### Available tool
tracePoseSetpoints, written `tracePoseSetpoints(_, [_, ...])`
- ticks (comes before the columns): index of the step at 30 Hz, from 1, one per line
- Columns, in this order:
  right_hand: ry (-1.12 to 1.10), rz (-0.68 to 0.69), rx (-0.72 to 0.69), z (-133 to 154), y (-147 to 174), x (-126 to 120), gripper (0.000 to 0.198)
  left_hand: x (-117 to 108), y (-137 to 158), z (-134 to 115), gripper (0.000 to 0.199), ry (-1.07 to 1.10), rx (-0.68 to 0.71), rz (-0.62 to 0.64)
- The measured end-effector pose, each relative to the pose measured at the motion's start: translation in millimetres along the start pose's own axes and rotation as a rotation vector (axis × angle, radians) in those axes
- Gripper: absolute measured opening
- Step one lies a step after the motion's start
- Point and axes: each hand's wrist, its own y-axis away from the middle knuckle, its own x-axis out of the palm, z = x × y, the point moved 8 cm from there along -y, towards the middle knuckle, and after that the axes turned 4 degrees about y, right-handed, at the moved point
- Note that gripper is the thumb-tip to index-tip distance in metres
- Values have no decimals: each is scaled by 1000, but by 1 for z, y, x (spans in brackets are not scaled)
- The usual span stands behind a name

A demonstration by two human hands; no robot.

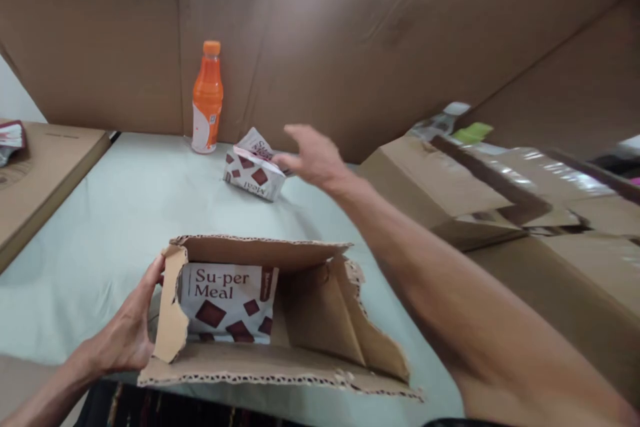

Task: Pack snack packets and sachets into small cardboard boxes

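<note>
- A tall cardboard panel (325, 47) rises beyond the open carton, spanning most of the scene.
- A counter (150, 207) under pale cloth carries the open carton.
- A large carton (560, 280) with parted flaps sits to the right of the open carton.
- A flat box (60, 167) lies to the left of and beyond the open carton.
- The open carton (280, 363), ragged at its cut edges, faces up toward the wearer.
- An orange bottle (207, 100) stands upright, well beyond the open carton.
- The left hand (123, 330) curves around the open carton's left end, holding it; some fingers are hidden.
- The right hand (315, 157), blurred, reaches past the open carton with fingers spread wide and nothing visibly held; whether its thumb touches a packet is unclear.
- A "Su-per Meal" pouch (227, 303) leans inside the open carton, at its left end.
- Beyond the open carton, a front packet (255, 173), its print upside down, sits before a rear packet (256, 141).
</note>
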Motion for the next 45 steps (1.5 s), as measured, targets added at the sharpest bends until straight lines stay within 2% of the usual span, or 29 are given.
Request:
tracePoseSetpoints(1, [-115, -99, -42, 7, 8, -21, 49, 0, -1, -3, 129, -10, 6, 9])
tracePoseSetpoints(3, [-407, -268, -156, 22, 40, -66, 32, -1, -3, -11, 122, -42, 27, 22])
tracePoseSetpoints(4, [-524, -272, -233, 34, 60, -82, 29, -1, -5, -15, 121, -49, 36, 28])
tracePoseSetpoints(5, [-571, -200, -335, 52, 82, -91, 31, -1, -6, -19, 123, -54, 52, 28])
tracePoseSetpoints(7, [-479, 115, -517, 94, 126, -81, 28, 0, -10, -25, 125, -68, 82, 13])
tracePoseSetpoints(9, [-217, 394, -599, 123, 161, -52, 18, 2, -12, -30, 123, -78, 113, 3])
tracePoseSetpoints(11, [4, 546, -634, 139, 177, -20, 23, 4, -12, -34, 122, -85, 151, -8])
tracePoseSetpoints(14, [55, 613, -694, 151, 179, 9, 38, 5, -10, -36, 123, -109, 183, -16])
tracePoseSetpoints(16, [26, 633, -686, 150, 178, 17, 34, 6, -7, -34, 126, -131, 171, -19])
tracePoseSetpoints(19, [-3, 655, -668, 147, 188, 17, 26, 9, -3, -30, 134, -146, 164, -2])
tracePoseSetpoints(24, [80, 596, -609, 146, 198, 15, 56, 12, -1, -22, 132, -131, 192, -14])
tracePoseSetpoints(29, [-35, 693, -570, 156, 186, 54, 36, 16, -5, -20, 141, -115, 206, 10])
tracePoseSetpoints(33, [-16, 671, -545, 160, 175, 76, 35, 19, -8, -18, 144, -97, 201, 15])
tracePoseSetpoints(36, [-48, 592, -575, 157, 178, 57, 30, 21, -8, -16, 145, -87, 190, -1])
tracePoseSetpoints(41, [86, 322, -557, 126, 174, -24, 21, 23, -9, -11, 142, -32, 167, -8])
tracePoseSetpoints(43, [139, 330, -534, 119, 170, -41, 17, 22, -10, -11, 142, -21, 155, -10])
tracePoseSetpoints(45, [213, 465, -520, 120, 168, -33, 15, 21, -10, -11, 138, -18, 136, -2])
